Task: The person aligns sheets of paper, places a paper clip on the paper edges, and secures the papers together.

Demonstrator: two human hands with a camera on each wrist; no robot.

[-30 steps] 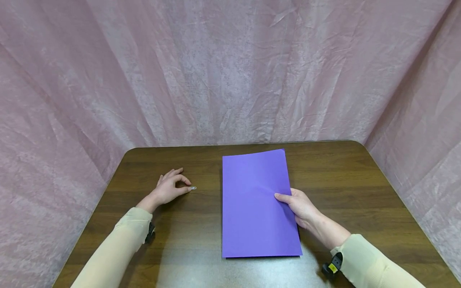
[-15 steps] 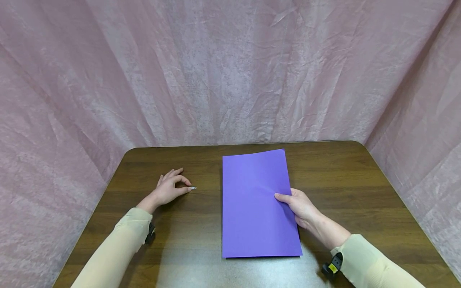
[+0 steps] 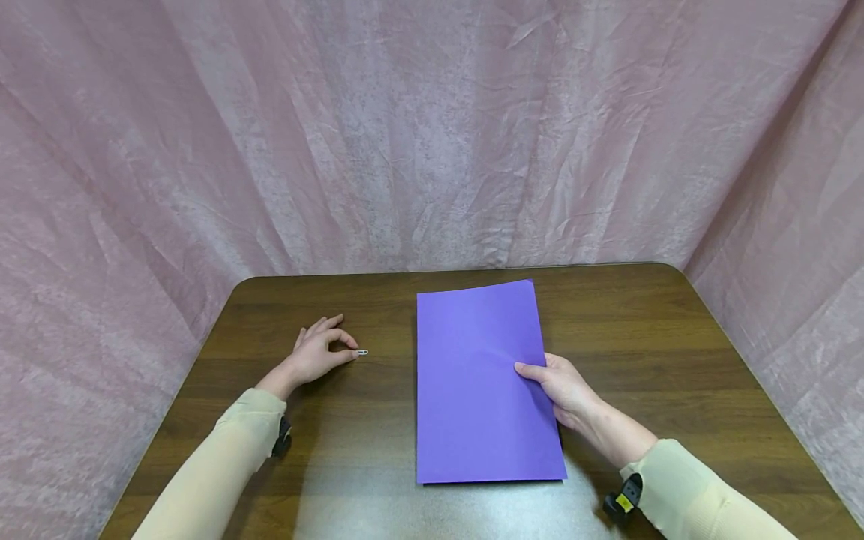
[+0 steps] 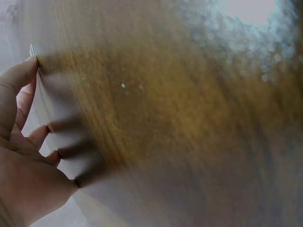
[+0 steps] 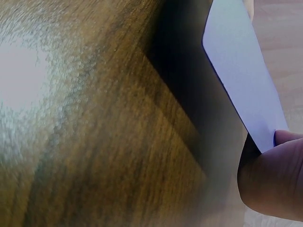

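Note:
Between thumb and index finger, my left hand [image 3: 313, 356] pinches a small pale paper clip [image 3: 363, 352] at the tabletop, left of centre in the head view. The clip's tip [image 4: 31, 49] shows above the thumb in the left wrist view, where the other fingers of that hand touch the table. My right hand [image 3: 570, 390] grips the right edge of purple paper [image 3: 479, 397], thumb on top and fingers hidden beneath. That edge is raised off the table, as the right wrist view of the paper [image 5: 241, 66] shows; whether it is one sheet or several, I cannot tell.
The brown wooden table [image 3: 648, 322] has rounded far corners. Pink curtains [image 3: 432, 135] hang behind it and along both sides. A dark wrist camera [image 3: 621, 502] is strapped to the right sleeve, and another camera [image 3: 281, 437] sits at the left wrist.

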